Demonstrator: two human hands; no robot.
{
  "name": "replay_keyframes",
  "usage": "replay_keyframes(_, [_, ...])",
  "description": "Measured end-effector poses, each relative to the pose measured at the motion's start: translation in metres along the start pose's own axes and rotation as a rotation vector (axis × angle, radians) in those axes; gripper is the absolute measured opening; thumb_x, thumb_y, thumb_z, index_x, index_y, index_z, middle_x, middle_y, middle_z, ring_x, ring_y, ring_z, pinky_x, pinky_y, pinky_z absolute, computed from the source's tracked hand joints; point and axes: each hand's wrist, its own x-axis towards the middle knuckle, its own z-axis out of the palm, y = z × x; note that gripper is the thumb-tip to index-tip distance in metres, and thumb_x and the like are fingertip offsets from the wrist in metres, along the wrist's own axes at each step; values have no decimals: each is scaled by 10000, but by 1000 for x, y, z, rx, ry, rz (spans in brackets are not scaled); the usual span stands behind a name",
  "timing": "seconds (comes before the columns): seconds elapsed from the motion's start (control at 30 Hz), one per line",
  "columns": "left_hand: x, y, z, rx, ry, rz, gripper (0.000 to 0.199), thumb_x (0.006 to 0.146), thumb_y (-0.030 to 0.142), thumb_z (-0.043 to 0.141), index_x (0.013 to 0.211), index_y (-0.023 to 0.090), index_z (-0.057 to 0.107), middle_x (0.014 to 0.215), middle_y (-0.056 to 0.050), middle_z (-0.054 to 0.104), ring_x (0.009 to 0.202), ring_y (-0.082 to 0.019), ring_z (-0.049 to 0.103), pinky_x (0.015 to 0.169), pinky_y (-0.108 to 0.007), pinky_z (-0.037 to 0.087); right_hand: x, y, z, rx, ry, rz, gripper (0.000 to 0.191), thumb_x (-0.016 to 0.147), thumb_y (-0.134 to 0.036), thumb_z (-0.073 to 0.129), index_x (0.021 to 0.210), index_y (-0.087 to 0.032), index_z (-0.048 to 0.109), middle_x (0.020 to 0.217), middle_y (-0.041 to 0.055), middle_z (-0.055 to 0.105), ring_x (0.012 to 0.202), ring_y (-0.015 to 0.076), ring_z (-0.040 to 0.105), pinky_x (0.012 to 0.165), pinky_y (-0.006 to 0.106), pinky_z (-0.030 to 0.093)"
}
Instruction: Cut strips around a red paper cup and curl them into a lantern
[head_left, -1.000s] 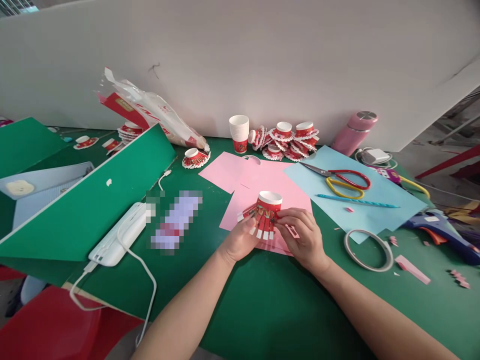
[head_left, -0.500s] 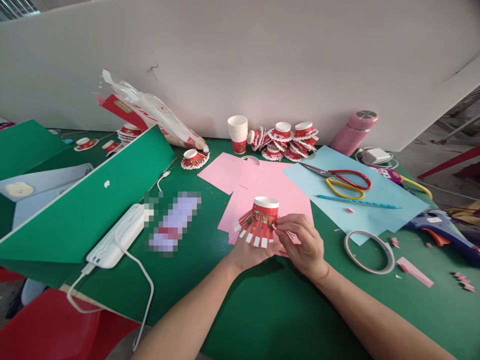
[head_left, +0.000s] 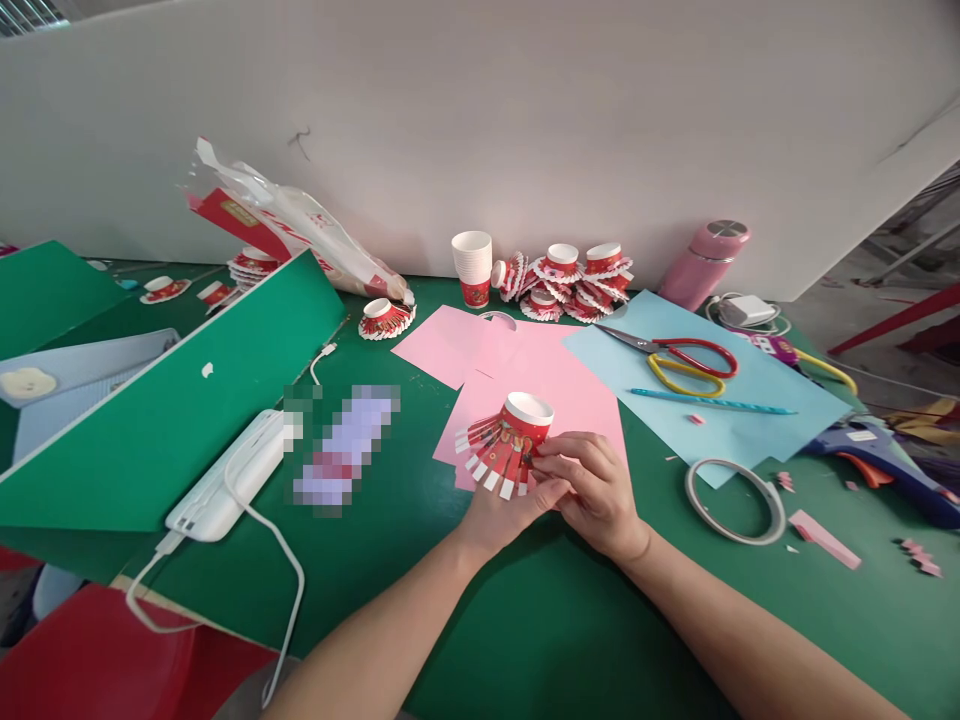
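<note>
A red paper cup (head_left: pixel 517 435), its side cut into strips with white tips that fan outward, is held above pink sheets (head_left: pixel 577 380) on the green table. From below, my left hand (head_left: pixel 499 515) grips the cup; the strips hide most of its fingers, and its thumb points toward the right hand. Pinched at the strips on the cup's right side is my right hand (head_left: pixel 596 490). The cup's white ring end faces up and leans slightly right.
Behind stand stacked cups (head_left: pixel 472 268), a pile of fringed cups (head_left: pixel 581 285) and a pink bottle (head_left: pixel 709 262). Scissors (head_left: pixel 675 360), a tape roll (head_left: pixel 735 500) and a blue glue gun (head_left: pixel 892 460) lie right. A power bank (head_left: pixel 225 480) and green divider (head_left: pixel 180 390) are left.
The cup has tilted and turned, with its strips fanning further left. My right hand has moved slightly left and down along the strips. The whole view has shifted slightly.
</note>
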Motion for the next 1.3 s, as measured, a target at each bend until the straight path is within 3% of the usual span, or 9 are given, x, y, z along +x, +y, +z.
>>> replay_keyframes(0.2, [-1, -4, -8, -54, -101, -1, 274, 773, 376, 604, 1010, 239, 596, 989, -64, 613, 980, -254, 573, 858, -409, 464, 0, -1, 1, -1, -9, -10, 181, 810, -129, 578, 968, -216, 588, 909, 80, 661, 864, 217, 595, 683, 371, 505])
replay_keyframes(0.33, [-1, -6, -8, -73, -151, -68, 295, 770, 364, 617, 1034, 235, 605, 942, -57, 636, 976, -255, 587, 839, -410, 481, 1, -1, 0, -21, -6, -18, 162, 831, -163, 554, 974, -228, 594, 917, 75, 660, 867, 218, 598, 681, 375, 508])
replay_keyframes(0.67, [-3, -17, -5, -40, 249, -50, 224, 766, 319, 631, 966, 223, 662, 1061, -58, 658, 1091, -281, 553, 912, -415, 458, 4, -4, -1, -56, -43, -11, 182, 815, -126, 555, 945, -241, 610, 911, 64, 651, 861, 216, 594, 684, 373, 507])
replay_keyframes(0.77, [-2, -21, -11, -35, 391, -11, 232, 713, 294, 687, 933, 221, 675, 1064, -56, 659, 1150, -294, 513, 971, -424, 408, 3, -5, -2, -4, -61, 1, 249, 805, -169, 575, 1043, -242, 592, 972, 78, 632, 900, 228, 588, 721, 389, 504])
replay_keyframes(0.83, [-1, -20, -15, 1, 405, 19, 222, 721, 294, 679, 932, 226, 677, 1043, -56, 665, 1168, -296, 499, 1004, -446, 372, 1, -6, -2, 65, -39, 52, 363, 812, -221, 563, 1173, -226, 530, 1059, 110, 587, 965, 253, 570, 770, 420, 501])
replay_keyframes(0.97, [-1, -10, -16, 72, 299, 93, 168, 668, 226, 720, 835, 235, 707, 973, -62, 684, 1147, -308, 512, 1044, -458, 323, -3, -4, -2, 186, 95, 304, 574, 856, -320, 495, 1384, -213, 297, 1274, 164, 448, 1072, 290, 528, 825, 471, 488])
replay_keyframes(1.07, [-3, -5, -12, 116, 98, 112, 184, 698, 185, 681, 873, 228, 718, 979, -81, 688, 1088, -314, 551, 1036, -481, 325, -7, 0, -1, 266, 70, 390, 675, 872, -417, 465, 1439, -215, 159, 1390, 172, 369, 1182, 318, 469, 914, 518, 444])
replay_keyframes(1.13, [-5, -3, -10, 144, -33, 104, 208, 719, 167, 653, 909, 225, 717, 994, -90, 684, 1086, -314, 555, 1034, -483, 328, -10, 1, -1, 296, 21, 385, 663, 885, -429, 447, 1441, -215, 157, 1406, 161, 373, 1255, 319, 411, 978, 523, 407])
replay_keyframes(1.3, [-4, -4, -9, 143, -168, 52, 364, 711, 155, 656, 1064, 241, 667, 1110, -89, 647, 1150, -318, 521, 1034, -479, 338, -12, 3, 0, 282, 56, 387, 541, 890, -389, 469, 1378, -211, 317, 1340, 144, 458, 1237, 291, 451, 989, 465, 436])
